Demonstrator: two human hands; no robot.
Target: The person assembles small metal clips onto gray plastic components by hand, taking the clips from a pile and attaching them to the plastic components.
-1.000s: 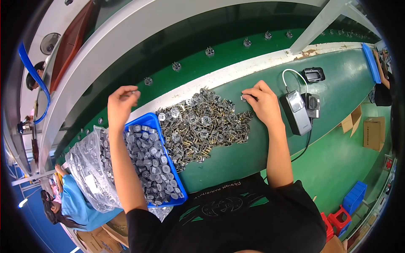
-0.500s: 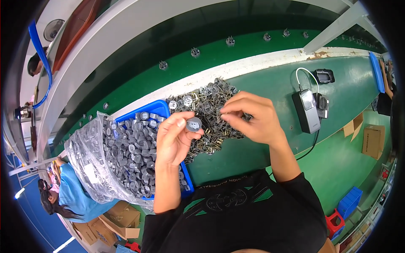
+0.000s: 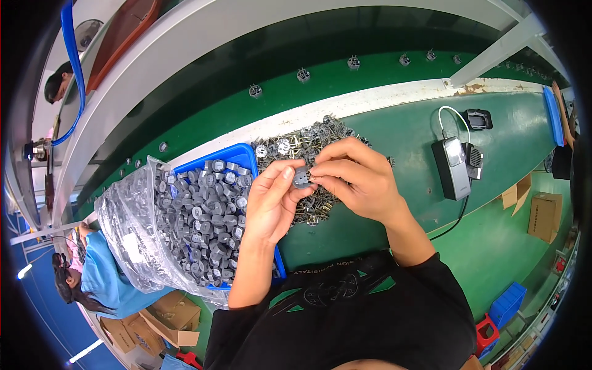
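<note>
Centre frame, the left hand and right hand pinch one small grey part together — probably light, rigid, best gripped by its rim.

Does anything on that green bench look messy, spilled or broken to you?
Nothing looks broken. The small metal parts lie in a loose heap straight on the green bench, beside the blue tray of grey round parts. Both hands, left and right, hold one grey piece over the heap.
</note>
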